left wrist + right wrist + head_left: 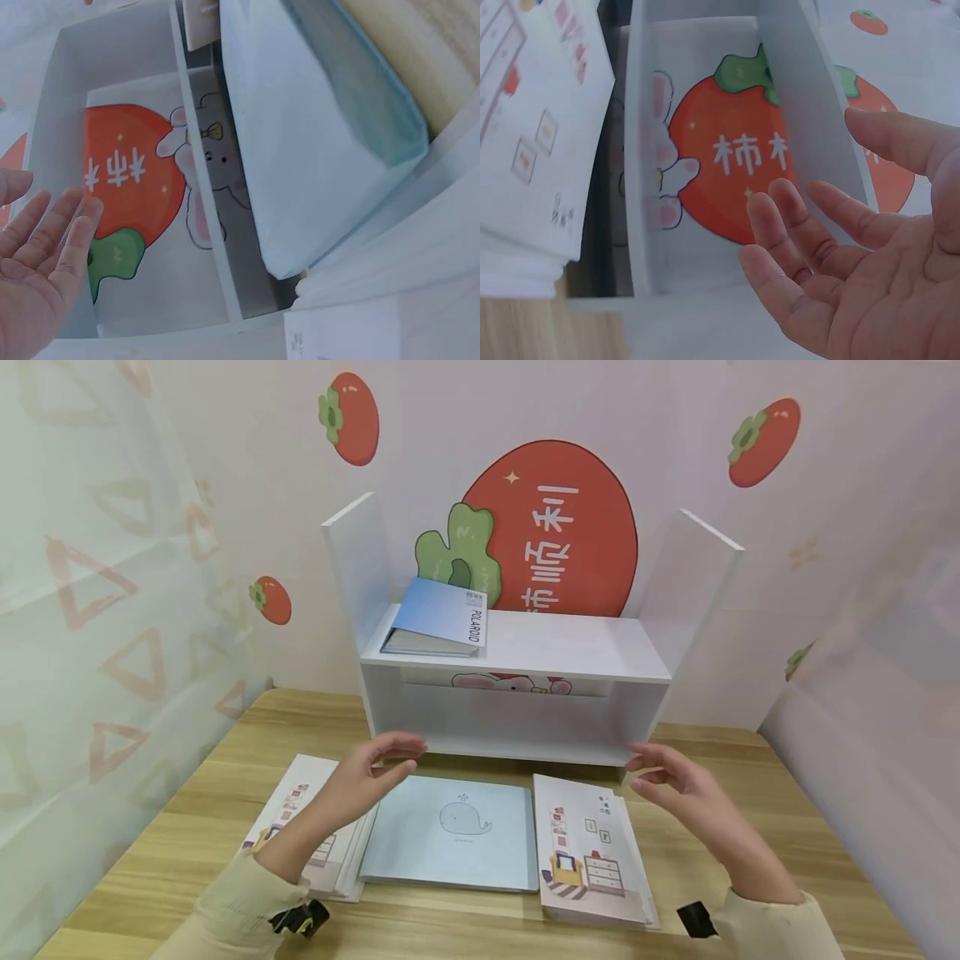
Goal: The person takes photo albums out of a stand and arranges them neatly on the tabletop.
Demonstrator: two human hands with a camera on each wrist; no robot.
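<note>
My left hand [375, 777] hovers with loosely bent fingers above the left stack of white books [303, 777] and the pale blue whale book [480, 852]. Above the table, to the right of the right stack of white illustrated books [588, 847], hangs my right hand [693, 797], its fingers relaxed. Neither hand holds anything. Behind the books stands a white two-tier shelf [517, 672]; a blue and white POLAROID book [438, 610] lies tilted on its upper board. Both the left wrist view [45, 277] and the right wrist view show empty palms, with the right hand's fingers [780, 247] spread.
Beneath everything is a wood-grain table [217, 793]. Tall white side panels [693, 585] rise at both ends of the shelf. The wall [210, 652] behind carries persimmon pictures, and pale sheets hang at left and right.
</note>
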